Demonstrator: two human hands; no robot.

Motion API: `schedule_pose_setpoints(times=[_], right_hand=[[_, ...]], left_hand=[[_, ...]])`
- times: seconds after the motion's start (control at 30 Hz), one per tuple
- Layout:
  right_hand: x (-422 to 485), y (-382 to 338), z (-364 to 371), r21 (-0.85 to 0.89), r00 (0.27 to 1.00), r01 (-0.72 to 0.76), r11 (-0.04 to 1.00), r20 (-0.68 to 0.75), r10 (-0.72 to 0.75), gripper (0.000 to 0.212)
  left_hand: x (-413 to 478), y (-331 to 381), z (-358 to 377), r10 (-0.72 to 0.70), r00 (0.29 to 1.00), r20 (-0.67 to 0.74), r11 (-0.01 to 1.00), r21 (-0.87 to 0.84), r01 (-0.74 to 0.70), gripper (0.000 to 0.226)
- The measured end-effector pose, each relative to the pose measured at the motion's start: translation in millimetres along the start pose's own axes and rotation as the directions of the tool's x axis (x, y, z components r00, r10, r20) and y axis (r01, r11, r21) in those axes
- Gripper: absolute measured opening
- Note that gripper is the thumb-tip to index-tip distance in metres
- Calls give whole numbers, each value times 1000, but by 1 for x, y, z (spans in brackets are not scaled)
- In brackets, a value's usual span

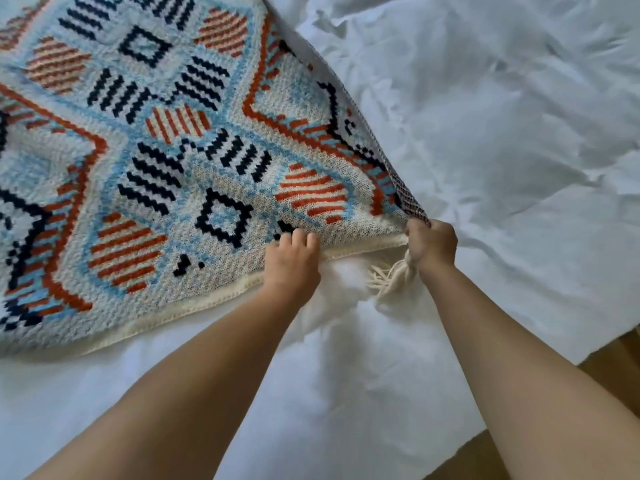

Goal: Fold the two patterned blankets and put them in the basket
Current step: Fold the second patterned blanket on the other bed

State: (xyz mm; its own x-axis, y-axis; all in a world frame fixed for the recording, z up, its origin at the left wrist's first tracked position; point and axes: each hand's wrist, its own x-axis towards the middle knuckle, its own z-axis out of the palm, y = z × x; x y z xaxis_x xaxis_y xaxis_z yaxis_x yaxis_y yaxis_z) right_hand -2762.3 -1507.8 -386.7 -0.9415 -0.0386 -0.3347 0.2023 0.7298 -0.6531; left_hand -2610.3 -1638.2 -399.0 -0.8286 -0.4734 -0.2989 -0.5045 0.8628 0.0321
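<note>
Bed with a white duvet (485, 133) fills nearly the whole view, rumpled and soft, creased all over; it gives under weight, so no firm backing for pressing a fold flat. Strip of brown wooden floor (616, 362) shows at the near right, past the bed's edge. No basket in view, nor a second blanket

Patterned blanket (145, 161) covers the left and far left of the bed, spread mostly flat, near-right corner lifted. Chunky knit in pale blue, rust and navy geometric figures, cream hemmed edge (194, 306) along the near side. Judged: soft, floppy, moderately heavy for its spread, grippy rather than slick, not fragile. Will sag between holds, so best taken at corners or along the hem, both hands well spread

Right hand (431, 242) closed in a fist on the lifted corner; reverse side of the weave shows there. Cream tassel (391, 275) hangs below that fist

Left hand (292, 259) just to the left of it, fingers curled over the hem, pinching the same near edge
</note>
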Motion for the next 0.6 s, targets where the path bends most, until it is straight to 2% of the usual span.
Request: schedule_pose_setpoints(times=[0.13, 0.2, 0.3, 0.37, 0.43, 0.5, 0.6], right_hand=[[8, 9, 6, 12, 999, -17, 1000, 37, 16, 28], [11, 14, 10, 75, 996, -64, 995, 69, 59, 26], [20, 18, 8, 142, 991, -136, 980, 20, 135, 26], [32, 24, -1, 77, 982, -155, 985, -96, 162, 38], [42, 34, -12, 24, 963, -221, 975, -154, 222, 42], [44, 43, -16, -38, 954, -267, 963, -152, 259, 41], [35, 44, -8, -149, 967, -226, 963, -150, 204, 35]], left_hand=[[8, 0, 13, 8, 1000, -2, 1000, 0, -8, 25], [13, -4, 18, 24, 1000, -9, 1000, -11, -24, 20], [15, -7, 19, 69, 996, -49, 987, -142, -75, 13], [2, 0, 24, 156, 986, -59, 957, -238, -166, 18], [-20, 13, 32, 219, 974, -55, 934, -277, -226, 20], [-31, 20, 42, 216, 976, -41, 939, -267, -219, 18], [-26, 21, 46, 160, 986, -51, 948, -270, -168, 17]])
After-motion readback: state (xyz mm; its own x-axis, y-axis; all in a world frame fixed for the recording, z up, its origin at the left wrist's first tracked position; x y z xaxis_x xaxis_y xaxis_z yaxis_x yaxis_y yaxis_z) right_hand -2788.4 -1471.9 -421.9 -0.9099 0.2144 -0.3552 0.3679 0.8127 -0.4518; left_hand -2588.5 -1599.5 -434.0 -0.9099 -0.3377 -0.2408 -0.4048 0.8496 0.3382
